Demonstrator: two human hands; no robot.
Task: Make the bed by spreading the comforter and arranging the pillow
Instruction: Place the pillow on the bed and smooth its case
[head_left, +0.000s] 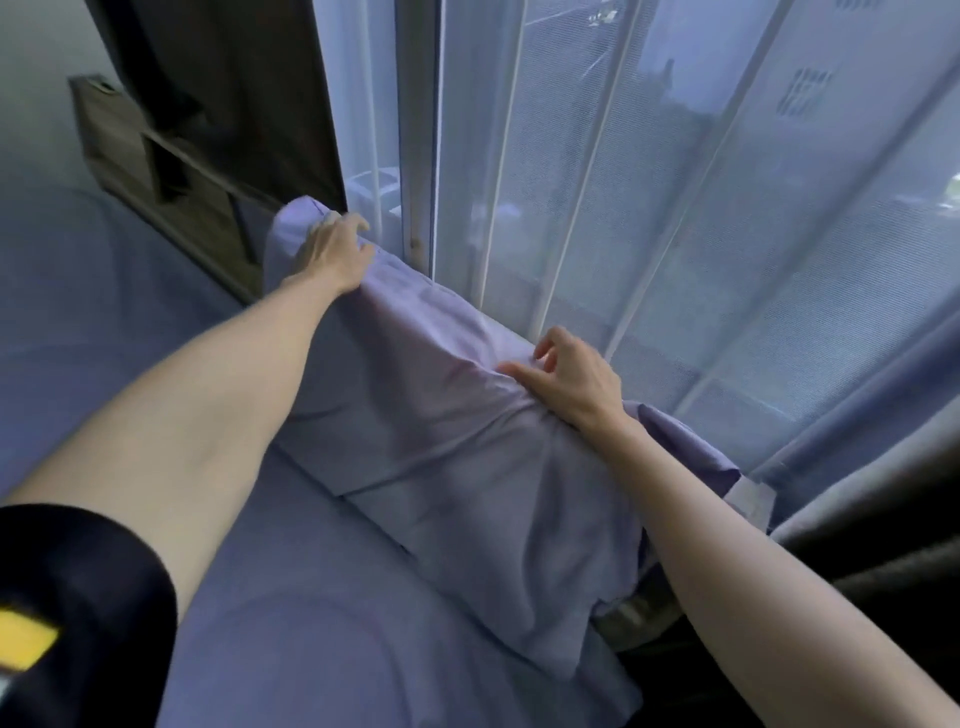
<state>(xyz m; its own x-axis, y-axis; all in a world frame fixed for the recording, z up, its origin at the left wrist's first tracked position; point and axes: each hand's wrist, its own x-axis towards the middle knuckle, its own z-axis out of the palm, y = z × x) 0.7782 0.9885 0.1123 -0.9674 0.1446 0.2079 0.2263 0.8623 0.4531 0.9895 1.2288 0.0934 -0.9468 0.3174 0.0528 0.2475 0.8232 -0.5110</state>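
A lavender comforter (441, 447) lies bunched along the bed's far side, against the window. My left hand (332, 249) grips its far upper edge near the wooden headboard. My right hand (569, 382) rests on the top ridge of the comforter closer to me, fingers curled and pinching the fabric. Under both arms the bed (104, 322) spreads out in the same lavender cloth. No pillow is clearly visible.
A sheer white curtain (675, 208) hangs over the window just behind the comforter. A dark heavy curtain (872, 499) bunches at the right. The dark wooden headboard (171, 156) with shelves stands at the upper left.
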